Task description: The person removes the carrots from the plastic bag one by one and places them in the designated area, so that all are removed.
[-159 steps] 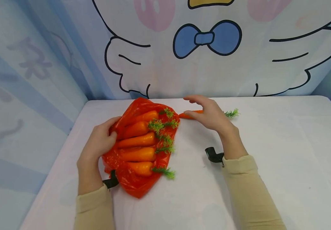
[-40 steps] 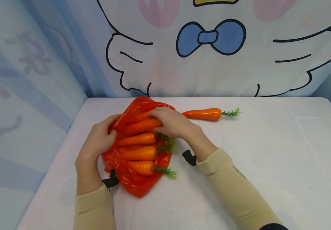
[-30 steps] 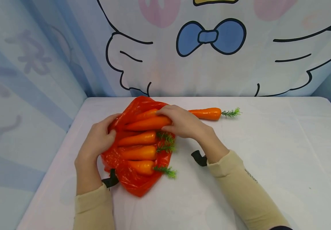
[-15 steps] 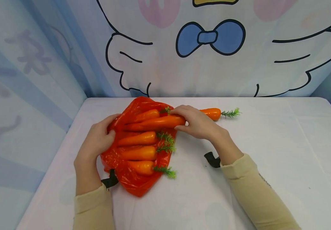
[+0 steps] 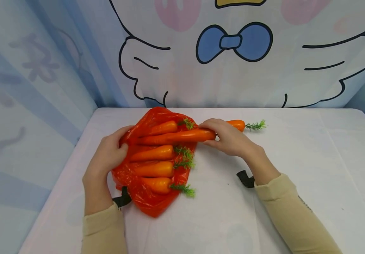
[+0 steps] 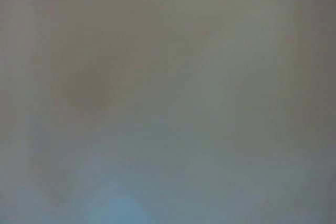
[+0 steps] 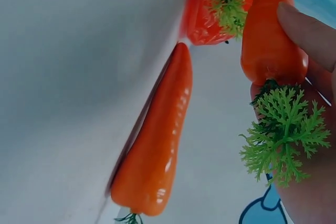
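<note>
A red plastic bag (image 5: 152, 208) lies on the table with several orange carrots (image 5: 152, 154), their leafy green tops toward its right side. My left hand (image 5: 107, 155) holds the bag's left edge, thumb on top. My right hand (image 5: 233, 139) grips one carrot (image 5: 182, 136) by its thick top end; its tapered tip still lies over the red bag. In the right wrist view, thumb and fingers pinch this carrot (image 7: 270, 35) and its green leaves (image 7: 286, 135) hang at the palm. Another carrot (image 7: 157, 145) lies outside the bag, partly behind my right hand in the head view.
The white-covered table (image 5: 312, 169) extends right of the bag. A curtain with a printed blue bow (image 5: 230, 41) hangs along its back edge, and another curtain (image 5: 36, 141) stands at the left. The left wrist view is only a blur.
My right hand went from above the loose carrot to the bag, took hold of a carrot there and drew it rightward. My left hand has stayed on the bag.
</note>
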Demonstrator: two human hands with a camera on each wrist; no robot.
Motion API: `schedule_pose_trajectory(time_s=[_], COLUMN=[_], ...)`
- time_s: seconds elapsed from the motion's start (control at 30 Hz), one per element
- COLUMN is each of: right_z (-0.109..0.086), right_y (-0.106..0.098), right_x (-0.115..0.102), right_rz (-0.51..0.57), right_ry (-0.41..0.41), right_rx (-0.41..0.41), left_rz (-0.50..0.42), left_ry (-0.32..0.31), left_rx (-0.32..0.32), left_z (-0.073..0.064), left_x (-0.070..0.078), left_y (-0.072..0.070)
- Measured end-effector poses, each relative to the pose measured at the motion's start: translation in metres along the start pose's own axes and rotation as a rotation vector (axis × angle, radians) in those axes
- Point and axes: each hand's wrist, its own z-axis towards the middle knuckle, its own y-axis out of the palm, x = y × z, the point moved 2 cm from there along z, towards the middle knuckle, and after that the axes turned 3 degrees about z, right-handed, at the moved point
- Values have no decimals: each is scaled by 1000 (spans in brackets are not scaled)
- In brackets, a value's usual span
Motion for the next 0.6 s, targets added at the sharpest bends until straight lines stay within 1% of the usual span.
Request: schedule_pose_trajectory(time_s=[0.2, 0.43, 0.6], right_z=[-9, -17, -22], right_y=[-4, -10, -12], right_x=[10, 20, 24], right_rz=[1, 10, 8], right_ry=[0, 31, 35], right_rx=[17, 26, 35], left_rz=[-6, -2, -2], left_ry=[-26, -13, -14], left_rx=[-8, -3, -3], left_z=[0, 0, 0], left_x=[1, 1, 1], left_y=[0, 0, 0])
